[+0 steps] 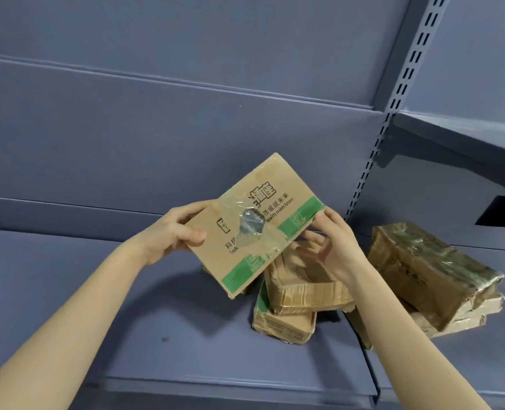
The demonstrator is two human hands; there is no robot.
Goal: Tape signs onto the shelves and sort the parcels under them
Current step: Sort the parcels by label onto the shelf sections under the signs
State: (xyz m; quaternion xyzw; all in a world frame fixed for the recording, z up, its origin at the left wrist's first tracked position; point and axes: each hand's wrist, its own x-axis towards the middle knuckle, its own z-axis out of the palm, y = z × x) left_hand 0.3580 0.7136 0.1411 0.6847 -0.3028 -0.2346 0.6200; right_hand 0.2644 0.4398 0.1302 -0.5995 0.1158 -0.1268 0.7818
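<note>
Bare shelf [68, 291] lies left; parcels [304, 288] crowd the right.

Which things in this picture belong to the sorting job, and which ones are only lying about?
For the job: the held parcel, gripped by the left hand and the right hand; the stacked parcels under it; the taped parcels at right; the shelf they lie on.
Just there: the slotted post, the upper shelf, the black rectangle.
</note>
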